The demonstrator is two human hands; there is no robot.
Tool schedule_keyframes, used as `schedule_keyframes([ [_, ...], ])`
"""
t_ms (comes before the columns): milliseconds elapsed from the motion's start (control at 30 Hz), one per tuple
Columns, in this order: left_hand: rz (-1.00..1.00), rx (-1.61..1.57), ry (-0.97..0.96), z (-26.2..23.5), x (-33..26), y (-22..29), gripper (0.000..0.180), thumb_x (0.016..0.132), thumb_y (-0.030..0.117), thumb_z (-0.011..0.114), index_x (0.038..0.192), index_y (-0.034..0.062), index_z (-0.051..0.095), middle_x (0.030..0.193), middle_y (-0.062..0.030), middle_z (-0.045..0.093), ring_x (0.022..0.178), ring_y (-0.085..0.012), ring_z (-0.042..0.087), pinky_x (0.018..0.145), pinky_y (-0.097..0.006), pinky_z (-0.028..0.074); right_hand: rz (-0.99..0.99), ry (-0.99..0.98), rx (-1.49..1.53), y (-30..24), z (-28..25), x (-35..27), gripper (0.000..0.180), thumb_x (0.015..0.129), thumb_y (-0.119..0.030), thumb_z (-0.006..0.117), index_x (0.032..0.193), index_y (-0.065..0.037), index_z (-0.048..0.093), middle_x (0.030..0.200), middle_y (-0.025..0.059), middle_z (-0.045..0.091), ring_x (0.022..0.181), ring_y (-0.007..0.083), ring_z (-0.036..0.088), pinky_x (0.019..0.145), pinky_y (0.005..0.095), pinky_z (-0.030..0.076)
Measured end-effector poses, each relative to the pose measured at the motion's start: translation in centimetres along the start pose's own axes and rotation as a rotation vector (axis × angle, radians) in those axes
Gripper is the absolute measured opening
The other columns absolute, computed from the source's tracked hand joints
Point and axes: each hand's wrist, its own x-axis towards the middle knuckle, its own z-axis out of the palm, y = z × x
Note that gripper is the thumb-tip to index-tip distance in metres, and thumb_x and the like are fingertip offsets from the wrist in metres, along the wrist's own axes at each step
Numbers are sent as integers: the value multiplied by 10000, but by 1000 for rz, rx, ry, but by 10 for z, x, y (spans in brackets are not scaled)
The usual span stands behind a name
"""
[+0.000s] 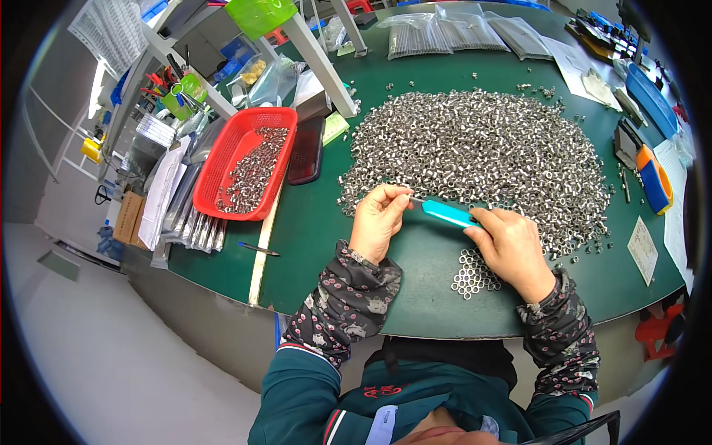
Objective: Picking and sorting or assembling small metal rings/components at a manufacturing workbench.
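My right hand (pixel 512 248) is closed around a hand tool with a teal handle (pixel 449 213), its narrow dark tip pointing left. At that tip, my left hand (pixel 380 219) pinches a small shiny piece that looks like a metal ring; the fingers mostly cover it. Just beyond both hands spreads a large heap of small metal rings (pixel 482 144) on the green table (pixel 415 297). Beside my right hand, a small group of rings (pixel 472 276) lies flat in a single layer.
Left of the heap, a red plastic basket (pixel 210 178) holds more small metal parts, with a dark phone-like slab (pixel 305 152) beside it. A pen (pixel 258 249) lies near a pale strip (pixel 265 259). An orange-and-blue object (pixel 654 182) and a card (pixel 642 251) are at the right.
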Motion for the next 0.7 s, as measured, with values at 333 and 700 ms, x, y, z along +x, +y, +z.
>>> schedule_keyframes([
  [333,-1,-58,-5,0,-3,0,139,899,96,554,1026,40,542,854,-50,599,473,18,318,395,-146,227,97,128,38,3,1,-1,216,798,-205,635,939,-43,614,686,115,583,604,291,585,526,392,452],
  [700,-283,-416,-235,0,-3,12,105,905,137,475,928,46,523,851,-98,518,549,-63,377,390,-164,265,238,141,309,12,-2,6,237,826,-202,613,967,-12,630,776,177,625,686,322,618,606,376,480],
])
